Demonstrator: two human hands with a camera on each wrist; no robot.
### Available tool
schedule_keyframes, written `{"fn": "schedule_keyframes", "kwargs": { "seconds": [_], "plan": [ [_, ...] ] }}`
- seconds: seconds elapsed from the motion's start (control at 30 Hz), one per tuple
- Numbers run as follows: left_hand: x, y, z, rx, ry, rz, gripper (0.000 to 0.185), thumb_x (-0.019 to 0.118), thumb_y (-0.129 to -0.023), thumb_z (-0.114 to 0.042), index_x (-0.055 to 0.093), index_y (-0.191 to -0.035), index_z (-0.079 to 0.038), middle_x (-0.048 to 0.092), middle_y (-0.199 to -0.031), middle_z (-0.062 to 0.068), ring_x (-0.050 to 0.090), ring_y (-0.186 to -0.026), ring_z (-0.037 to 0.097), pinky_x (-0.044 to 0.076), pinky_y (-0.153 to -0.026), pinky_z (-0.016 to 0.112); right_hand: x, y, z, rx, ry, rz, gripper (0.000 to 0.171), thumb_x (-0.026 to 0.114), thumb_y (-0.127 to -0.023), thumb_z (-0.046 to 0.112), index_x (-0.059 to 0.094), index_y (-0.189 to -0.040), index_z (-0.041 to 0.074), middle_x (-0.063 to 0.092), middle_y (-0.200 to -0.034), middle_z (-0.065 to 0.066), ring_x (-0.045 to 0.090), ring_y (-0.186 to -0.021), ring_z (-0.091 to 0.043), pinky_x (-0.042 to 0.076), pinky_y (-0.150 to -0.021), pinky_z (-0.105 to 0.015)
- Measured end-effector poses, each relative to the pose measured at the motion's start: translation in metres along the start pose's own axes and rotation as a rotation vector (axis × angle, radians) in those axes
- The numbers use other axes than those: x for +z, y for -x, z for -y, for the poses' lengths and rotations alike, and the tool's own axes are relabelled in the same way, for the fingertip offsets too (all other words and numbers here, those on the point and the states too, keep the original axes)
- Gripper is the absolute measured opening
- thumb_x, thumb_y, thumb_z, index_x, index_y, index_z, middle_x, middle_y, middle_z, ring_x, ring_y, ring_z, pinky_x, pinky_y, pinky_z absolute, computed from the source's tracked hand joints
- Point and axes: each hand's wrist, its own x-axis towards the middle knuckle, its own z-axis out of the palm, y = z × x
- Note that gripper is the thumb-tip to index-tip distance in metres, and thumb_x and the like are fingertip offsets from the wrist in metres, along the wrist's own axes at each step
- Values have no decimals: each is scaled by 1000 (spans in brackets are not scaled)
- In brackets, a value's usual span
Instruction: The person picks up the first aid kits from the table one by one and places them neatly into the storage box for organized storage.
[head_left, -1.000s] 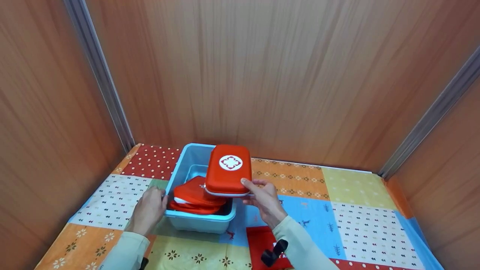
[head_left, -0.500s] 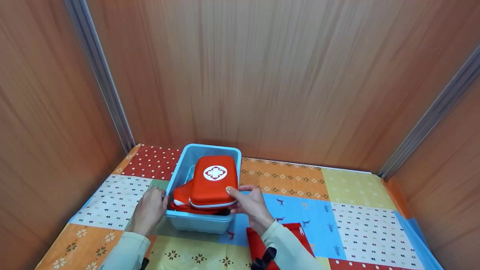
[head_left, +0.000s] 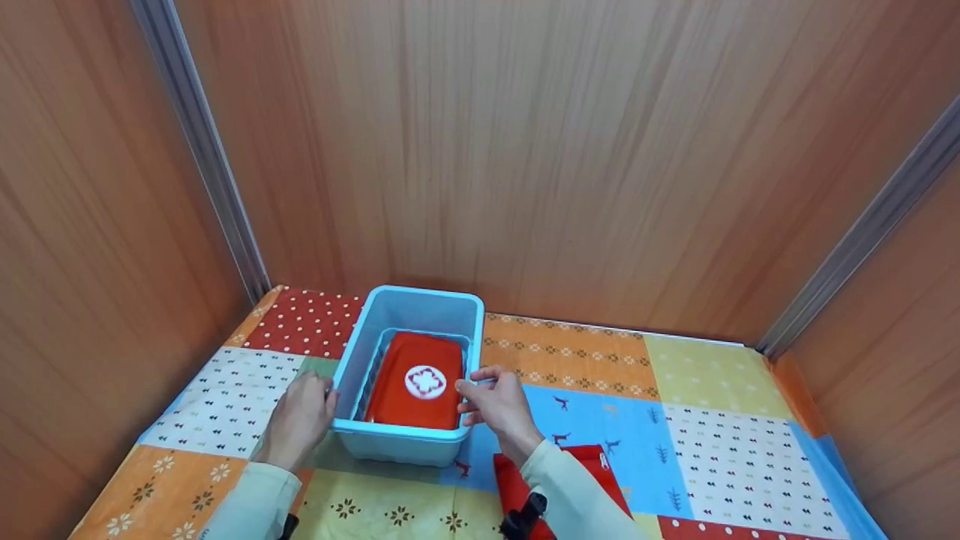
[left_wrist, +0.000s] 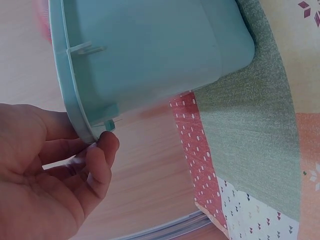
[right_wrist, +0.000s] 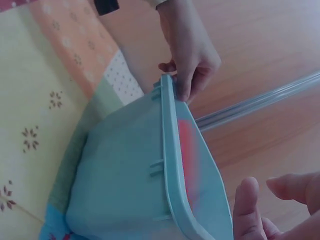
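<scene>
A light blue plastic bin (head_left: 397, 444) stands on the patterned cloth. My left hand (head_left: 296, 416) pinches its left rim; in the left wrist view the thumb and curled fingers of the left hand (left_wrist: 55, 170) close on the rim's edge. A red first-aid case (head_left: 405, 360) with a white round emblem lies inside, covering the other red things in there. My right hand (head_left: 499, 409) is at the right rim, holding nothing. In the right wrist view, thumb and fingers of the right hand (right_wrist: 285, 210) stand apart beside the bin (right_wrist: 125, 165).
A flat red zip pouch (head_left: 514, 487) lies on the cloth at the front, partly under my right forearm. The patchwork cloth (head_left: 750, 465) spreads to the right. Wooden panels (head_left: 525, 150) with metal corner strips rise behind and on both sides.
The first-aid case has gone from my right hand's grip above the bin down and left into it. My right hand has let go and moved slightly left. The left hand stays on the rim.
</scene>
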Motion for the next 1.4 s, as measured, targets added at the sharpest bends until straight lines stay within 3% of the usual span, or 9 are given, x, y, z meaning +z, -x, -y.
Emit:
{"fn": "schedule_keyframes", "kwargs": {
  "seconds": [0.23, 0.53, 0.8, 1.07, 1.27, 1.4],
  "plan": [
    [0, 0, 0, -16, 11, 13, 34, 62, -96, -15, 59, -119, 10, 54, -94, 14, 58, -84, 23, 45, -61, 30, -5, -3, -3, 4, 23, -31, 37, 70, -91, 24, 52, -115, 2, 64, -90, -11, 70, -79, -27, 56, -60, -26],
    [1, 1, -1, -5, 13, 0, 33, 63, -95, -13, 60, -117, 10, 53, -91, 13, 55, -77, 21, 44, -59, 29, -21, -5, -11, -12, 51, -35, 39, 71, -90, 26, 54, -115, 2, 65, -101, -18, 69, -78, -23, 57, -62, -28],
    [0, 2, -1, 9, 20, 2, 30, 62, -95, -14, 60, -114, 9, 53, -91, 13, 55, -79, 21, 44, -59, 29, -49, -5, -25, -30, 78, -46, 48, 72, -89, 32, 53, -120, 1, 64, -99, -12, 67, -77, -20, 58, -63, -30],
    [-1, 1, 2, 9, 39, 14, 33, 59, -97, -13, 56, -119, 11, 53, -94, 15, 56, -82, 21, 45, -61, 30, -87, 1, -45, -50, 95, -86, 54, 71, -90, 34, 49, -125, -2, 63, -106, -14, 65, -80, -21, 58, -69, -33],
    [-1, 1, 1, -20, 42, 20, 37, 59, -97, -14, 54, -122, 12, 54, -94, 16, 58, -82, 22, 45, -61, 30, -116, -3, -66, 17, 157, -177, 56, 73, -87, 33, 51, -127, 0, 64, -107, -13, 67, -82, -25, 58, -73, -40],
    [-1, 1, 1, -20, 42, 15, 37, 60, -96, -14, 53, -123, 12, 54, -94, 16, 58, -83, 23, 45, -61, 30, -136, -10, -81, 104, 216, -200, 57, 74, -87, 29, 50, -129, -1, 62, -111, -14, 64, -89, -27, 58, -70, -36]
  ]
}}
